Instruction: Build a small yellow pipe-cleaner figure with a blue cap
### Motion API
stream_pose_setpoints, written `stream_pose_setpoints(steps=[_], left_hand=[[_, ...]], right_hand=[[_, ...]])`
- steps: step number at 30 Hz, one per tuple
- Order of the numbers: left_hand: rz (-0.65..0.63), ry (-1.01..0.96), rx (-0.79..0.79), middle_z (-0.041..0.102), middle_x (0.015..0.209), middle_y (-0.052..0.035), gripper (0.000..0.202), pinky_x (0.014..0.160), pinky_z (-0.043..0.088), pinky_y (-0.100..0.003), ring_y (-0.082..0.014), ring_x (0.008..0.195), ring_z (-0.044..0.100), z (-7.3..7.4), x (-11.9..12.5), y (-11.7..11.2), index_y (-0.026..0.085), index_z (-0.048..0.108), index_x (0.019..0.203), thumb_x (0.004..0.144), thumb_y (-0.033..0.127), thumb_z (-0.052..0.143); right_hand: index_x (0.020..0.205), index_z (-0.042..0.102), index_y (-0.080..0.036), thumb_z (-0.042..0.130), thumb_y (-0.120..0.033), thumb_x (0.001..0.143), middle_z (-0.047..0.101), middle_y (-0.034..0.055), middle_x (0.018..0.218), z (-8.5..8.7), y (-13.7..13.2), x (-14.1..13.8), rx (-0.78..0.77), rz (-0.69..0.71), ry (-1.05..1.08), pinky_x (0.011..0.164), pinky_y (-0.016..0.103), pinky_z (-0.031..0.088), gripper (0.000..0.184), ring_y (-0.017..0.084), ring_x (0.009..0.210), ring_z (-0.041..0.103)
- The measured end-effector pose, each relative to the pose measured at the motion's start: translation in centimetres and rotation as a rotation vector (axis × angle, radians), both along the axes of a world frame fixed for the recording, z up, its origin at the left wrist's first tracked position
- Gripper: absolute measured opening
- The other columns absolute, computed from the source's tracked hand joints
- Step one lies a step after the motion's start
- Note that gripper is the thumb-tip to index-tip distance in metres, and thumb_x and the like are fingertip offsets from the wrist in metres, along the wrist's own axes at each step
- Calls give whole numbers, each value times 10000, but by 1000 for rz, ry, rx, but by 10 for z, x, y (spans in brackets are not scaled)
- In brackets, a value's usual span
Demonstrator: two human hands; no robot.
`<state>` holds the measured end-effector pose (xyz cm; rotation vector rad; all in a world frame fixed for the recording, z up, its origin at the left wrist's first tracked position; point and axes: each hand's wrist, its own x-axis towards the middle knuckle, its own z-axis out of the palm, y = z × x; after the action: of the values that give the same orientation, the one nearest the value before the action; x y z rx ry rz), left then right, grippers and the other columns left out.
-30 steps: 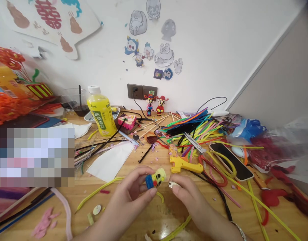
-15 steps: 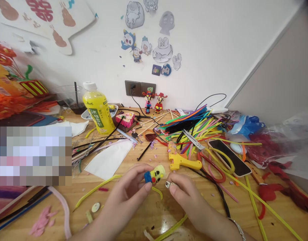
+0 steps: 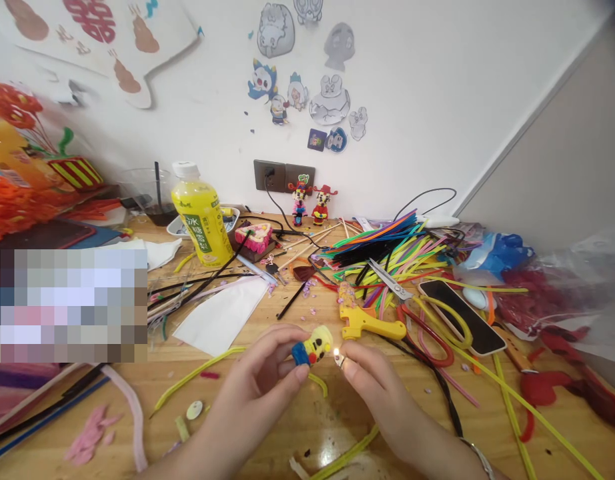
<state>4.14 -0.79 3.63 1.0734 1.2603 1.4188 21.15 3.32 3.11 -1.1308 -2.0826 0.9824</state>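
Observation:
Between the thumb and fingers of my left hand (image 3: pixel 267 373) is a small pipe-cleaner figure (image 3: pixel 315 345), yellow on top and blue below, with black and red spots. It lies tilted, its yellow end toward the right. My right hand (image 3: pixel 372 380) is closed around a lighter (image 3: pixel 339 360); only its metal top shows, and the body is hidden in the palm. A small bright flame stands at that top, close beside the figure's yellow end. A yellow pipe cleaner (image 3: pixel 197 380) lies on the table behind my left hand.
A yellow glue gun (image 3: pixel 370 325), red-handled scissors (image 3: pixel 390 280) and a phone (image 3: pixel 462 317) lie beyond my right hand. Bundled pipe cleaners (image 3: pixel 382 240) spread behind them. A yellow drink bottle (image 3: pixel 202 217) stands back left, near white paper (image 3: pixel 222 317). Two small figures (image 3: pixel 322 203) stand by the wall.
A flame has appeared on the lighter, which was unlit half a second ago. Both hands keep nearly the same places, and the whole view has shifted slightly.

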Motion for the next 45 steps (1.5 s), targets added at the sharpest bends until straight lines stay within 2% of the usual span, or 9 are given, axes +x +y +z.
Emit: stream_pose_setpoints(steps=[6,12,22,28,32,37,45], left_hand=[[-6,7,17,628,975,-45,223,786,508,-276,-231,963,574,-2,-1,1,241,691,858,639,199,694],[-43,2,48,617,989,-32,232,794,504,-254,-212,973,568,-5,-1,-1,254,674,887,671,168,668],[-52,27,70,607,986,-22,214,808,493,-239,-197,978,561,-6,-2,-2,261,663,890,703,158,645],[-70,26,85,601,989,-36,216,819,490,-259,-206,987,554,-7,-1,-3,235,654,897,697,154,648],[-97,33,108,590,1018,-32,224,830,486,-266,-195,996,547,-9,-2,-5,244,636,930,728,148,622],[-124,39,128,575,1035,-18,247,851,473,-253,-177,1012,533,-12,-3,-5,264,620,953,747,129,602],[-124,60,85,575,1030,-12,229,851,474,-229,-163,1003,538,-7,-2,-5,258,620,938,747,136,591]], right_hand=[[721,588,-196,361,-328,867,581,3,644,-4,1,1,7,13,-10,570,244,422,300,162,674,546],[723,569,-181,352,-306,858,587,19,687,-3,2,-1,-2,23,-41,637,260,422,284,178,742,552],[677,550,-196,348,-322,850,550,6,625,-2,1,0,-8,18,-30,598,257,394,294,173,667,523],[676,496,-183,343,-301,852,544,8,675,0,1,-2,-30,72,-53,638,260,399,261,160,690,514],[662,482,-181,350,-295,847,545,12,685,1,3,-4,-38,59,-53,640,262,396,255,157,687,509],[662,493,-183,360,-285,828,544,10,661,1,2,-4,-22,55,-32,592,251,384,236,156,654,508],[615,498,-197,364,-287,833,511,-12,554,-3,2,-1,71,-23,-18,493,244,327,271,144,539,472]])
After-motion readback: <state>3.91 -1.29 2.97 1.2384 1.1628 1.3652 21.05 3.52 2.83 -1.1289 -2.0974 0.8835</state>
